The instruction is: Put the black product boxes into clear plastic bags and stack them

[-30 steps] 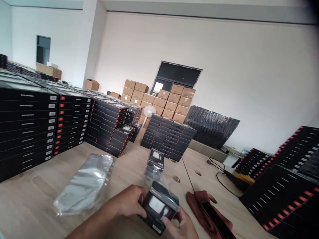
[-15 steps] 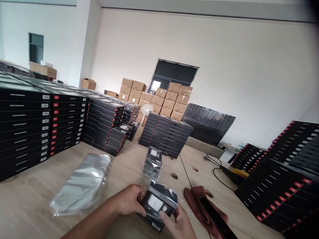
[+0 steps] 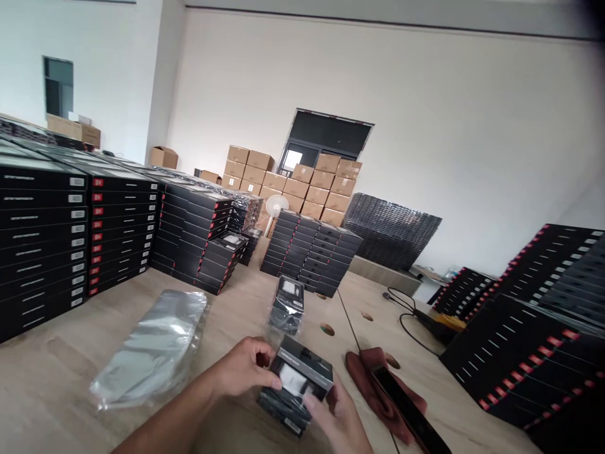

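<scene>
My left hand point(image 3: 246, 367) grips the left side of a small black product box point(image 3: 309, 362) with a white device pictured on it. On the other side, my right hand point(image 3: 336, 416) holds the same box, thumb across its printed face. Under it sits another black box point(image 3: 282, 413), low over the table; clear plastic seems to lie around the pair, though blur hides its edges. Just beyond stands a group of similar boxes point(image 3: 289, 295) in clear plastic. To the left lies a flat pile of clear plastic bags point(image 3: 154, 347).
Tall stacks of black boxes point(image 3: 38, 252) line the left, with more stacks point(image 3: 312, 252) ahead and tilted-looking ones point(image 3: 520, 359) at right. A dark red cloth strap point(image 3: 373, 391), a black cable point(image 3: 401, 318) and table holes point(image 3: 327, 329) lie right of my hands. Cartons point(image 3: 297, 188) stand behind.
The plastic that stood up loosely at the held box's top edge now looks flatter. My left thumb has moved onto the printed face. The whole view has shifted slightly.
</scene>
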Demonstrator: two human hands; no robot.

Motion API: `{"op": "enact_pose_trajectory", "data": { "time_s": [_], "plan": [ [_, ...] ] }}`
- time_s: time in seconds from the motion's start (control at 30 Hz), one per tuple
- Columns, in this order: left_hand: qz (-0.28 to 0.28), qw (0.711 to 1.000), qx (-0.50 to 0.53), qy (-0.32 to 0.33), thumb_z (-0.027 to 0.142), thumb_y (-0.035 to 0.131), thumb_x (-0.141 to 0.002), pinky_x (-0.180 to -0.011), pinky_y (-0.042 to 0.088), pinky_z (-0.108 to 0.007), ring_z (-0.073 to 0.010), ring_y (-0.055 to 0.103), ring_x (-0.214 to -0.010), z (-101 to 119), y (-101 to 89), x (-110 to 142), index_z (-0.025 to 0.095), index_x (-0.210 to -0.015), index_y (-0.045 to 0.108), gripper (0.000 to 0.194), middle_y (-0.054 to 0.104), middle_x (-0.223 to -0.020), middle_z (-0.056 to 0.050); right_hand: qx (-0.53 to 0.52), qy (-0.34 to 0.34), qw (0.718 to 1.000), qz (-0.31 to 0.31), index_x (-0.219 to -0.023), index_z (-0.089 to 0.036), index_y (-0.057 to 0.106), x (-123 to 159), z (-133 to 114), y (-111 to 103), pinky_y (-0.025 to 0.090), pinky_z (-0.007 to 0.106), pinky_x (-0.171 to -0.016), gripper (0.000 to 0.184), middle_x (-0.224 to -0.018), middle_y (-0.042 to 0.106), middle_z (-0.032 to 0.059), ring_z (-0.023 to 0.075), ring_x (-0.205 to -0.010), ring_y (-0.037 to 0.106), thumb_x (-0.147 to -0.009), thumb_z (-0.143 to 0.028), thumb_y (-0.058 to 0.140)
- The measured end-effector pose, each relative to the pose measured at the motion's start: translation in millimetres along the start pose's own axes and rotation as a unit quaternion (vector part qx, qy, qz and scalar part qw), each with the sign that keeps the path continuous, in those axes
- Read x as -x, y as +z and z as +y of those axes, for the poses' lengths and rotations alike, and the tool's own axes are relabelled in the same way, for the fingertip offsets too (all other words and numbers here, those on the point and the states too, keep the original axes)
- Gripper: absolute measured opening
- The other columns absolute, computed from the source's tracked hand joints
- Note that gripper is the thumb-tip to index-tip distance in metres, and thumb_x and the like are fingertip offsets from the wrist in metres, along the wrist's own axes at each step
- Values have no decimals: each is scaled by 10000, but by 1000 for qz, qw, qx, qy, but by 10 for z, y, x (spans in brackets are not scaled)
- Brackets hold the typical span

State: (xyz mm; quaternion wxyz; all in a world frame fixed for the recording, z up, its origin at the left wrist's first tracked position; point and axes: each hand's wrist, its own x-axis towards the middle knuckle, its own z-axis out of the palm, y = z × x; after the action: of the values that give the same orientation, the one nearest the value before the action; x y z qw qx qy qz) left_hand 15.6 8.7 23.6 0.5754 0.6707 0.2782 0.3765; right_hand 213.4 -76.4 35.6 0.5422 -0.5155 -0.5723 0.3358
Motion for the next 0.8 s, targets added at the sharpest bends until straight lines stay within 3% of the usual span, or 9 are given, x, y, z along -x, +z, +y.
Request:
{"op": "enact_pose_trajectory", "data": {
  "time_s": [0.1, 0.2, 0.3, 0.4, 0.53, 0.63, 0.7, 0.8],
  "plan": [
    [-15, 1000, 3, -14, 331, 806, -503, -578, 320, -207, -95, 422, -625, -62, -8, 4, 128, -693, 630, 328, 515, -678, 34, -1, -3, 1000, 10, -1130, -220, 607, -26, -88, 2, 479, 349, -906, 477, -1157, 658, 88, 255, -1049, 602, -716, -438, 696],
    [-16, 1000, 0, -5, 350, 752, -602, -644, 376, -215, -115, 486, -706, -117, 63, 26, 144, -860, 649, 345, 589, -827, 0, -8, 19, 1000, 14, -1045, -181, 654, -51, -127, 24, 504, 341, -850, 435, -1051, 703, 96, 255, -945, 640, -694, -429, 723],
    [-67, 997, 28, -41, 319, 757, -579, -637, 414, -233, -135, 541, -703, -189, 210, 42, 155, -919, 621, 401, 629, -804, -4, -89, 57, 986, 132, -1011, -172, 658, -72, -102, -13, 530, 330, -774, 449, -957, 728, 68, 245, -856, 667, -673, -458, 734],
    [-141, 984, 6, -109, 342, 706, -603, -512, 400, -235, -128, 524, -521, -259, 316, 68, 151, -737, 622, 248, 579, -580, 23, -188, 100, 943, 256, -1111, -173, 622, -114, -28, -161, 549, 346, -739, 508, -911, 739, 44, 238, -783, 689, -705, -468, 701],
    [-173, 972, -112, -114, 335, 632, -663, -456, 346, -213, -104, 479, -445, -226, 258, 120, 163, -611, 606, 182, 547, -510, 32, -229, 81, 910, 334, -1249, -220, 542, -178, 89, -370, 558, 343, -759, 554, -928, 748, 10, 217, -808, 695, -752, -438, 652],
    [-106, 973, -189, -72, 422, 719, -603, -501, 350, -215, -120, 521, -549, -69, 186, 139, 175, -740, 636, 294, 604, -645, 26, -233, 88, 909, 335, -1258, -246, 526, -188, 140, -359, 564, 361, -754, 559, -936, 750, -12, 228, -854, 695, -742, -410, 665],
    [-29, 961, -275, 10, 485, 775, -538, -574, 370, -227, -147, 545, -675, 49, 193, 147, 194, -848, 622, 452, 620, -785, 14, -252, 127, 910, 303, -1226, -201, 549, -182, 152, -286, 565, 382, -756, 558, -913, 754, 14, 251, -864, 697, -729, -423, 674],
    [-21, 914, -380, 139, 407, 595, -788, -699, 382, -253, -170, 553, -806, 150, 268, 177, 210, -835, 594, 202, 605, -898, -17, -258, 173, 919, 242, -1158, -147, 594, -180, 165, -244, 567, 406, -744, 549, -899, 756, 61, 276, -842, 704, -732, -489, 650]
  ]
}}
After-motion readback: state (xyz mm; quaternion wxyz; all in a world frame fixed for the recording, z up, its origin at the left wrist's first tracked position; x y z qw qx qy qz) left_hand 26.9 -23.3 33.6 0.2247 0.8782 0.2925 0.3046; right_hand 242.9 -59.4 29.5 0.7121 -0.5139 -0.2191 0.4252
